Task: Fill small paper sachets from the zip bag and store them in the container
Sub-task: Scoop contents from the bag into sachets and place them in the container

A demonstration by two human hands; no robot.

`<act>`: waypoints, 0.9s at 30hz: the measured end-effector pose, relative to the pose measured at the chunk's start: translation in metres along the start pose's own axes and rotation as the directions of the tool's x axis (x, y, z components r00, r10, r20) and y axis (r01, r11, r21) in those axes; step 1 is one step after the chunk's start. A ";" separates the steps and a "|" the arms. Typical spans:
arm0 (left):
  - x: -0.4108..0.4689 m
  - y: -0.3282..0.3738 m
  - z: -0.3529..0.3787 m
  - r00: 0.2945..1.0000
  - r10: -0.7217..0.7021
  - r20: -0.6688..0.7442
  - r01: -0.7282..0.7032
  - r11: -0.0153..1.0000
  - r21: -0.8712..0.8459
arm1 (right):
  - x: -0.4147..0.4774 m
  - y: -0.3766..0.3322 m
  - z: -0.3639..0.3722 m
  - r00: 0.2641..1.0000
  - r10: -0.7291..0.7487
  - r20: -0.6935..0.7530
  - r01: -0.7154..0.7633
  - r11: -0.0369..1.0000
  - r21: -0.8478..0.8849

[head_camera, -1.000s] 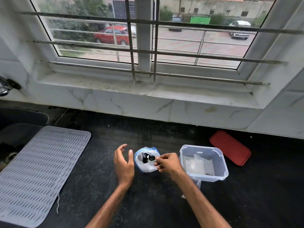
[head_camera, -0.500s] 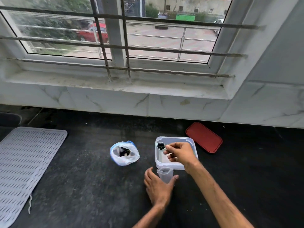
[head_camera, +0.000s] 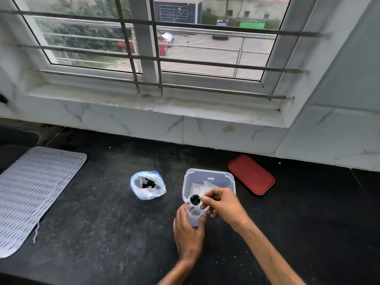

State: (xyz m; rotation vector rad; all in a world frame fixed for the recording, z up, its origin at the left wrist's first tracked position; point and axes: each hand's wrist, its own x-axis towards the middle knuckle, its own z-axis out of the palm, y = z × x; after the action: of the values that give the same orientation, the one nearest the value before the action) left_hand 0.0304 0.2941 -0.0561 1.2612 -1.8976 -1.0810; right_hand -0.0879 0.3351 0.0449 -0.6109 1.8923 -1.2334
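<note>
A zip bag [head_camera: 148, 187] with a blue rim stands open on the black counter, dark bits visible inside. Right of it sits a clear plastic container [head_camera: 207, 175] with several white sachets lying in it. Just in front of the container my left hand [head_camera: 188, 233] holds a small translucent paper sachet [head_camera: 193, 218] upright with its mouth open. My right hand [head_camera: 224, 204] pinches a small round spoon [head_camera: 195, 199] heaped with dark material, held right above the sachet's mouth.
A red lid [head_camera: 251, 174] lies flat to the right of the container near the marble wall. A grey ribbed drying mat [head_camera: 33, 194] covers the counter's left side. A barred window ledge runs along the back.
My right hand carried the loaded spoon from the zip bag, over the container, to above the sachet. My left hand moved right and took hold of the sachet.
</note>
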 end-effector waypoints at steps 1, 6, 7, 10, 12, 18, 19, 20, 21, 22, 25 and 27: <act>0.000 0.005 0.000 1.000 0.012 -0.008 -0.012 1.000 0.000 | -0.002 0.001 0.000 1.000 -0.028 -0.001 0.028 0.997 -0.068; -0.002 0.018 0.000 0.998 0.039 -0.046 -0.039 0.999 -0.011 | 0.000 0.005 -0.002 0.982 -0.184 -0.046 0.148 0.892 -0.428; -0.003 0.019 0.002 0.998 0.048 -0.049 -0.048 0.999 -0.003 | 0.001 0.006 -0.003 0.977 -0.206 -0.050 0.158 0.863 -0.480; -0.004 0.021 0.004 0.997 0.058 -0.045 -0.058 0.998 0.008 | -0.002 0.008 -0.003 0.963 -0.267 -0.050 0.191 0.797 -0.574; -0.002 0.022 0.005 0.998 0.051 -0.030 -0.051 0.999 0.001 | -0.005 0.006 -0.001 0.953 -0.300 -0.036 0.221 0.772 -0.596; 0.010 0.023 0.005 0.998 0.066 -0.005 -0.066 0.998 0.003 | -0.006 -0.002 -0.001 0.940 -0.340 -0.021 0.252 0.737 -0.627; 0.012 0.022 0.006 0.997 0.074 -0.007 -0.074 0.997 0.005 | -0.005 -0.002 -0.002 0.937 -0.347 -0.026 0.253 0.731 -0.633; 0.013 0.021 0.005 0.997 0.081 -0.007 -0.081 0.997 0.008 | -0.005 -0.002 -0.002 0.934 -0.355 -0.029 0.255 0.725 -0.639; 0.013 0.021 0.004 0.996 0.089 -0.004 -0.089 0.996 0.011 | -0.004 -0.002 -0.002 0.933 -0.359 -0.032 0.256 0.722 -0.643; 0.013 0.021 0.004 0.995 0.096 -0.001 -0.096 0.995 0.013 | -0.004 -0.002 -0.002 0.932 -0.361 -0.033 0.258 0.724 -0.640; 0.013 0.021 0.003 0.994 0.107 0.003 -0.107 0.994 0.017 | -0.003 -0.001 -0.002 0.929 -0.369 -0.024 0.269 0.717 -0.643; 0.013 0.024 0.003 0.994 0.112 0.011 -0.112 0.994 0.010 | -0.003 0.000 -0.004 0.924 -0.382 -0.020 0.283 0.719 -0.635</act>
State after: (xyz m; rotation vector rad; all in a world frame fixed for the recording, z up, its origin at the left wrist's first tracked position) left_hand 0.0132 0.2881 -0.0358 1.1422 -1.9595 -1.0221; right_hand -0.0891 0.3393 0.0469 -1.2957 2.4112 -0.8431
